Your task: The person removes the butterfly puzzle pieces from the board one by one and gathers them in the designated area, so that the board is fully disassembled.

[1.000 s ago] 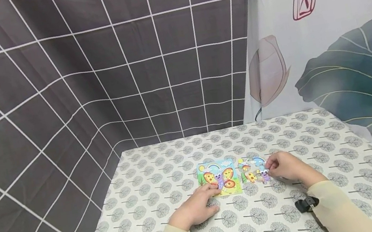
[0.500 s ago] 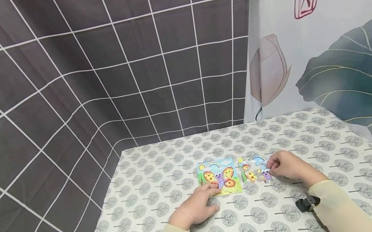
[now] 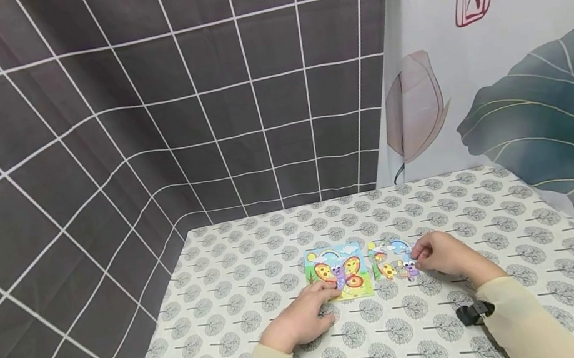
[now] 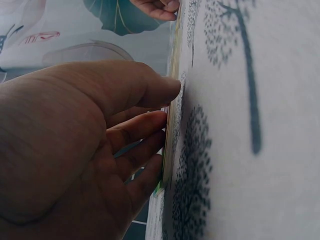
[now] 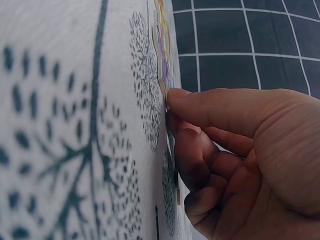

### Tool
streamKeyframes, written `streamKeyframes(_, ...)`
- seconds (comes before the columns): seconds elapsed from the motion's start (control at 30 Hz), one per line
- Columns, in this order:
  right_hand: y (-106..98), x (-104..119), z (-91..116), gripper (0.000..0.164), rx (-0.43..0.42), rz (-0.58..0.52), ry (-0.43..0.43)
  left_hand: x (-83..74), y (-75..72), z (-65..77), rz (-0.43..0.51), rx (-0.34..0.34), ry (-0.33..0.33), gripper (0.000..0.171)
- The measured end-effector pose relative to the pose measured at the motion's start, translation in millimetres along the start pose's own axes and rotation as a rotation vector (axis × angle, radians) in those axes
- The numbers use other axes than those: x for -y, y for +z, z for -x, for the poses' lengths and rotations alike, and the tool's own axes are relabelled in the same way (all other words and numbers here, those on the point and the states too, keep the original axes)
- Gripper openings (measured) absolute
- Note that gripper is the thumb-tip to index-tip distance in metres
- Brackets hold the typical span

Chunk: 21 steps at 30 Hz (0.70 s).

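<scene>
A square butterfly puzzle (image 3: 355,264) lies assembled on the cloth, with a rainbow and sun on it. My left hand (image 3: 304,316) rests its extended fingers on the puzzle's lower left part. In the left wrist view, the left fingertips (image 4: 159,120) meet the puzzle's face, and the thumb is by its edge. Just right of the puzzle, several puzzle pieces (image 3: 388,271) form a second, gapped picture. At its right side, my right hand (image 3: 443,255) pinches a puzzle piece by its edge between thumb and curled index finger; most of that piece is hidden.
A white cloth with grey tree prints (image 3: 253,251) covers the table. Behind and left hangs a dark curtain with white grid lines (image 3: 230,112). A pale curtain with a lotus leaf (image 3: 567,113) hangs at the right. Black straps sit at both wrists.
The left hand stays on the puzzle. The right hand has shifted very slightly right, still at the right edge of the gapped picture. The head view has tilted slightly.
</scene>
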State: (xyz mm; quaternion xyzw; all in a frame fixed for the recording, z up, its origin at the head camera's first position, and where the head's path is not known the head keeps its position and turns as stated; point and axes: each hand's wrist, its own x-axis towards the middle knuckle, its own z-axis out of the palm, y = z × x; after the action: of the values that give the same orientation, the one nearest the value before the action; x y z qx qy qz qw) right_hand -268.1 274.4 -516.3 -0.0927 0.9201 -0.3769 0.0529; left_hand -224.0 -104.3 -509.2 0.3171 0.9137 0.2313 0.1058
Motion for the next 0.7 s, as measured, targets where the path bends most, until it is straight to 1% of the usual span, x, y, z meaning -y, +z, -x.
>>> streamKeyframes(0.27, -1, 2, 0, 0.011, -0.006, 0.0, 0.007, 0.0, -0.8, -0.4, -0.022, -0.01, 0.01, 0.056)
streamKeyframes(0.47, 0, 4, -1, 0.011, -0.007, 0.015, 0.001, 0.1, 0.2, -1.4, -0.008, -0.018, -0.001, 0.052)
streamKeyframes(0.57, 2, 8, -3, 0.01, -0.014, 0.029, 0.014, 1.0, 1.5, -2.4, -0.011, -0.029, 0.007, 0.049)
streamKeyframes(0.7, 3, 16, -6, 0.007, -0.009, 0.027, 0.005, 2.0, 2.2, -4.0, -0.019, -0.052, 0.031, 0.048)
